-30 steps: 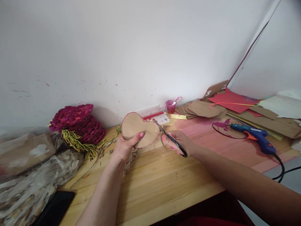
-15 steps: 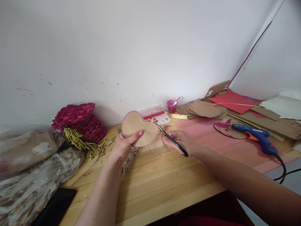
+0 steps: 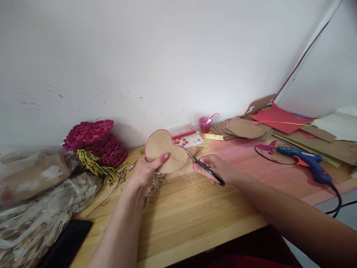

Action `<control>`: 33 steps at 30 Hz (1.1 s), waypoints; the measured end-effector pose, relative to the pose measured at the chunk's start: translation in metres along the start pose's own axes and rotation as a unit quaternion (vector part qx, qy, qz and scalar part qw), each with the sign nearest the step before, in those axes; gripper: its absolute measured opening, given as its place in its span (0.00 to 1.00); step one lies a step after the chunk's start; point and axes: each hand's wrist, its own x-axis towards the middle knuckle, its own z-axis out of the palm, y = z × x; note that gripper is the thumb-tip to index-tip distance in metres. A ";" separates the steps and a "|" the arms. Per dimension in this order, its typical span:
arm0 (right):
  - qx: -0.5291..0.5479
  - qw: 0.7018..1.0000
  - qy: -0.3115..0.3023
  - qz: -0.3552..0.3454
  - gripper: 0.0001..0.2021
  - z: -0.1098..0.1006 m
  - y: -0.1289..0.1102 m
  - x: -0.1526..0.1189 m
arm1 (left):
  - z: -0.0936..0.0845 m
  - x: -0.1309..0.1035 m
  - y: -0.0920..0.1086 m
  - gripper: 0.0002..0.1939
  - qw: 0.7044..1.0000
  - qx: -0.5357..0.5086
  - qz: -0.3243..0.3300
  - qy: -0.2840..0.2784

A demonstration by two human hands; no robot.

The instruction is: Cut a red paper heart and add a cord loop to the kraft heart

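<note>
My left hand (image 3: 147, 169) grips a heart-shaped brown cardboard piece (image 3: 160, 147) by its lower left edge, thumb on its face. A thin pink line runs along the piece's rim. In my right hand (image 3: 214, 167) is a pair of scissors (image 3: 208, 170) with black handles, the blades pointing up and left. Their tips meet the right edge of the cardboard near the notch of the heart. Beneath the cardboard, small brown scraps (image 3: 153, 188) lie on the wooden table (image 3: 189, 219).
Purple-and-pink petalled pieces with yellow fringe (image 3: 96, 143) are stacked at left, beside plastic bags (image 3: 50, 201) and a black phone (image 3: 67, 243). A cup of pink paint (image 3: 205, 125), cardboard cutouts (image 3: 241, 128), red paper (image 3: 281, 121) and a blue glue gun (image 3: 309, 162) stand at back and right.
The scissors' blades have come closer together at the cardboard's edge. Both hands stay in nearly the same place, and the view has shifted slightly.
</note>
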 end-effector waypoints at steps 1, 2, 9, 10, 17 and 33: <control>-0.003 1.000 -0.004 0.002 0.26 0.000 0.001 0.000 | 0.000 0.000 -0.001 0.32 1.000 0.002 -0.001 -0.004; -0.009 1.000 -0.006 0.002 0.26 -0.001 0.001 0.000 | -0.001 0.001 -0.002 0.33 1.000 0.003 -0.001 -0.006; -0.050 0.998 0.023 -0.030 0.29 -0.003 -0.008 0.001 | 0.000 0.003 -0.003 0.33 1.000 -0.008 -0.004 0.010; -0.053 0.998 0.024 -0.034 0.29 -0.003 -0.008 0.001 | 0.000 0.003 -0.003 0.33 1.000 -0.009 -0.004 0.012; -0.072 0.997 0.021 -0.028 0.28 -0.002 -0.001 0.003 | 0.002 0.000 0.000 0.32 1.000 -0.013 -0.009 0.015; 0.135 0.989 0.047 0.040 0.24 0.002 0.007 0.008 | 0.014 0.001 -0.005 0.33 0.995 -0.080 0.028 0.054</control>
